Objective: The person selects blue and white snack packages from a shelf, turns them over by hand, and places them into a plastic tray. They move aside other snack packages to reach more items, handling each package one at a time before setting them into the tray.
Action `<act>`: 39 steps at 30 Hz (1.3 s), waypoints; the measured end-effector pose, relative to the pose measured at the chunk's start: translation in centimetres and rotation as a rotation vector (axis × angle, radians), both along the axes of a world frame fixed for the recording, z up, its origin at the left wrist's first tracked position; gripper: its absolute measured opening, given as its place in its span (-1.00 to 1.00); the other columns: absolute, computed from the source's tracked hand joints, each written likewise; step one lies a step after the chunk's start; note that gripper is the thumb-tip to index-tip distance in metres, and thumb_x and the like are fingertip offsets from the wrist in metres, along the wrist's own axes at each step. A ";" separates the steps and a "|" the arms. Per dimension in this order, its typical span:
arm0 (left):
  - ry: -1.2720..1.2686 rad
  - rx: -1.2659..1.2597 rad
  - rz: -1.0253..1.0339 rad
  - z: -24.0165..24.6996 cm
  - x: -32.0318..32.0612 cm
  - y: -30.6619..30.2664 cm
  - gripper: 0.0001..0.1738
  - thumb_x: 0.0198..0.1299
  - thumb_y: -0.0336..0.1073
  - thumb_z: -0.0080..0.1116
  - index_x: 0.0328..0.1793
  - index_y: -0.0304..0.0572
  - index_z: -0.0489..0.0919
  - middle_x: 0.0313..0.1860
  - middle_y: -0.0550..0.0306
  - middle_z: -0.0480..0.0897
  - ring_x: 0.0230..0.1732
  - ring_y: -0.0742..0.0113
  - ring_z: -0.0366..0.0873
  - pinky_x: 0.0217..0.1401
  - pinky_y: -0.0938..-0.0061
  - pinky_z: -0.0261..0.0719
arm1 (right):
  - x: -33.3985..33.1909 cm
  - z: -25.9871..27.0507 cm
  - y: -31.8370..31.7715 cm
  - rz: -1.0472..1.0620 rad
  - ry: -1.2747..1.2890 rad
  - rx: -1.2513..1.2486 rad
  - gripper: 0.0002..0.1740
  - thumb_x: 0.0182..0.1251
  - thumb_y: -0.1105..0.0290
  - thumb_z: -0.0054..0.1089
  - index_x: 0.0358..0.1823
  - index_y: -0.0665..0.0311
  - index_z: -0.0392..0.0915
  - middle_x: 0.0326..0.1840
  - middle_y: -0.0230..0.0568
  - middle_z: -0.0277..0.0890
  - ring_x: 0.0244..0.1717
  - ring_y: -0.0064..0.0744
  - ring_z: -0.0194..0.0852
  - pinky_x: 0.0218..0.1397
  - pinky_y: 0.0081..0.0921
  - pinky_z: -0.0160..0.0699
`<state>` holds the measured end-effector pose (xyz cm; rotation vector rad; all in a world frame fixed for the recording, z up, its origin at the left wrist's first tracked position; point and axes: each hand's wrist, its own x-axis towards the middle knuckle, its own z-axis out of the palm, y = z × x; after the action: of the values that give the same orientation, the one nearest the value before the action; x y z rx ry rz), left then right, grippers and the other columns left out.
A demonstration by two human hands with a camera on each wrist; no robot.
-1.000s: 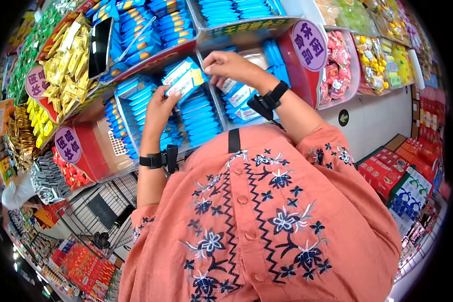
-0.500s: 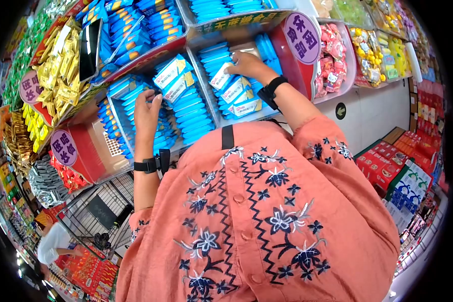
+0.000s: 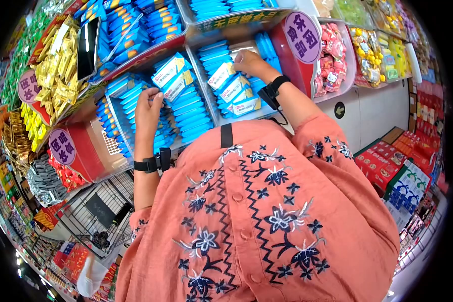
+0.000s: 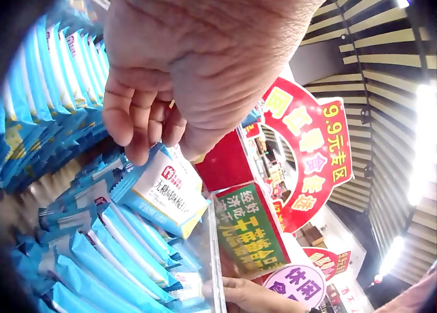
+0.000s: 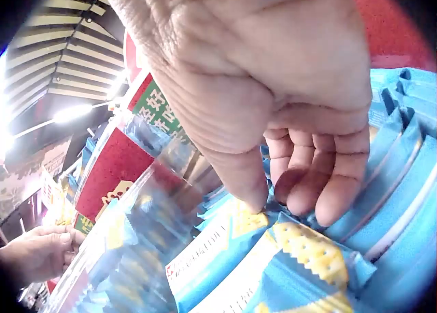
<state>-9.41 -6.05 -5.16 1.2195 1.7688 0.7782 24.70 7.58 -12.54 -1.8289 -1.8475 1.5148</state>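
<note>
In the head view, a person in an embroidered coral shirt point(image 3: 241, 201) has both hands over clear bins of blue snack packets point(image 3: 191, 118). The left hand point(image 3: 147, 103) hovers over the near left bin, its fingers loosely bent and apparently holding nothing. Just right of it, two white-labelled packets point(image 3: 170, 74) lie slantwise on top of a row. The right hand point(image 3: 253, 64) is in the next bin to the right, bent over the far end of three more slanted, labelled packets point(image 3: 221, 76). Gold packets point(image 3: 60, 65) and a dark flat device point(image 3: 88, 48) stand farther left, pink bags point(image 3: 332, 60) on the right, and a wire cart point(image 3: 103, 211) at near left.

In the left wrist view, the bent fingers hang just above a blue-and-white packet point(image 4: 167, 193); a green sign point(image 4: 249, 224) stands beyond it.

In the right wrist view, the thumb touches the yellow-printed end of a labelled packet, with the other fingers curled beside it; whether they pinch it cannot be told. Upright blue packets fill the right side.
</note>
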 end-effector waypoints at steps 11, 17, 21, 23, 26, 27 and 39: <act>0.102 0.151 0.023 0.1 -0.2 0.5 -0.64 0.39 -0.20 0.21 0.18 -0.29 0.56 -0.10 0.15 0.66 -0.25 0.51 0.55 -0.27 0.61 0.48 | 1.2 0.8 -0.6 -0.002 0.158 -0.063 -0.77 0.24 0.25 0.29 -0.30 0.28 0.59 -0.35 -0.28 0.60 -0.37 -0.49 0.60 -0.34 -0.45 0.67; -0.130 0.199 -0.055 3.7 2.5 2.0 -0.58 0.35 -0.24 0.25 0.23 -0.33 0.54 0.04 0.01 0.62 -0.06 0.38 0.61 -0.01 0.47 0.57 | 0.3 7.3 -0.7 0.022 0.609 -0.101 -0.83 0.39 0.28 0.17 -0.25 0.22 0.48 -0.29 -0.44 0.43 -0.19 -0.61 0.52 -0.05 -0.47 0.72; -0.129 0.210 -0.267 4.7 4.5 3.5 -0.49 0.35 -0.15 0.28 0.31 -0.29 0.51 0.11 0.00 0.59 0.08 0.31 0.57 0.13 0.40 0.54 | -1.4 12.4 -1.4 0.085 0.664 -0.145 -0.81 0.41 0.27 0.15 -0.20 0.23 0.45 -0.25 -0.42 0.46 -0.20 -0.54 0.62 -0.01 -0.44 0.73; -0.283 0.073 -0.281 5.1 5.3 3.7 -0.49 0.34 -0.10 0.29 0.26 -0.30 0.52 -0.02 0.05 0.64 -0.08 0.36 0.58 0.01 0.43 0.56 | -2.5 12.7 -1.7 0.077 0.801 -0.237 -0.77 0.44 0.24 0.18 -0.15 0.26 0.46 -0.16 -0.34 0.54 -0.14 -0.44 0.69 0.01 -0.46 0.72; -0.352 -0.130 -0.310 4.6 4.5 3.8 -0.53 0.36 -0.12 0.26 0.22 -0.32 0.54 -0.14 0.12 0.65 -0.18 0.39 0.58 -0.08 0.44 0.56 | -3.2 10.8 -2.2 0.024 0.876 -0.366 -0.75 0.46 0.21 0.22 -0.08 0.24 0.48 -0.08 -0.29 0.58 -0.12 -0.40 0.71 0.03 -0.50 0.71; -0.300 -0.122 -0.289 4.2 4.2 3.3 -0.56 0.37 -0.15 0.25 0.20 -0.33 0.54 -0.19 0.15 0.65 -0.20 0.41 0.57 -0.10 0.45 0.55 | -2.8 9.1 -2.1 0.002 0.742 -0.277 -0.72 0.41 0.19 0.26 -0.11 0.26 0.52 -0.13 -0.26 0.60 -0.15 -0.38 0.70 -0.01 -0.47 0.71; 0.293 0.120 -0.290 1.7 2.2 -0.2 -0.65 0.27 -0.21 0.29 0.05 -0.30 0.59 -0.10 -0.15 0.67 -0.06 -0.07 0.65 -0.03 0.27 0.57 | 0.4 -0.1 -3.4 0.262 -0.090 0.214 -0.60 0.08 0.13 0.45 -0.22 0.30 0.62 -0.24 0.00 0.68 -0.20 -0.05 0.65 -0.14 -0.26 0.57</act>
<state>-7.19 -6.22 -3.48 1.6970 1.7361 0.5638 25.10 4.13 -12.63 -1.6358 -2.2675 1.2620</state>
